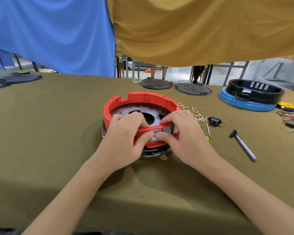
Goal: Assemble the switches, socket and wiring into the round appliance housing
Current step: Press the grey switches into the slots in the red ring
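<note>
A round red housing with a perforated metal plate inside stands on the olive table, on top of a dark ring. My left hand grips its near wall, fingers curled over the rim and thumb on the front. My right hand grips the same wall from the right, with its thumb on a grey switch in the front opening. A second grey switch sits beside it. White wires with brass terminals and a black socket lie to the right of the housing.
A metal tool with a black head lies at the right. Two dark round plates sit at the table's far edge. A black housing on a blue ring and coloured wire bundles are at far right. Blue and tan cloths hang behind.
</note>
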{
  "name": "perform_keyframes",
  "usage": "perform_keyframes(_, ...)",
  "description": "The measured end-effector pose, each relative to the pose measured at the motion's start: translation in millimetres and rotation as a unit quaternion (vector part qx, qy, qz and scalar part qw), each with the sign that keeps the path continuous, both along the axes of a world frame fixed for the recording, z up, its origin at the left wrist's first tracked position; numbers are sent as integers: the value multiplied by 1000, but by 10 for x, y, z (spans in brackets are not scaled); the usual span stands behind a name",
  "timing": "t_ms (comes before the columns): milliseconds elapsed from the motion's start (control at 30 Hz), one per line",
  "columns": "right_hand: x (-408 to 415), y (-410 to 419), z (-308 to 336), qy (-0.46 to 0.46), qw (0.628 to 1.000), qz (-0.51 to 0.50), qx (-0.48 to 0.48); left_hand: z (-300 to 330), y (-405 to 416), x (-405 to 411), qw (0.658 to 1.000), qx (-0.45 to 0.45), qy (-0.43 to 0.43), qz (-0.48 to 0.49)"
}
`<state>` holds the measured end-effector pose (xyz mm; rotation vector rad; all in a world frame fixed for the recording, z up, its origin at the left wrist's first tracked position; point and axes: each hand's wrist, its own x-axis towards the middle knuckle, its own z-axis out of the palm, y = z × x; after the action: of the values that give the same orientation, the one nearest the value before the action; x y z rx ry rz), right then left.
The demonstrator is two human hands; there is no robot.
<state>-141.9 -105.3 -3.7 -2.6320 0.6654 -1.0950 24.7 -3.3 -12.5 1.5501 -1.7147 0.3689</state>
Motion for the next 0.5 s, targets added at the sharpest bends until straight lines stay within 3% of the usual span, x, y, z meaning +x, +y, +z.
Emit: perform_keyframes(500, -118, -74, -71, 16, 999, 41, 4, 46, 73, 12, 997, 16, -55, 46)
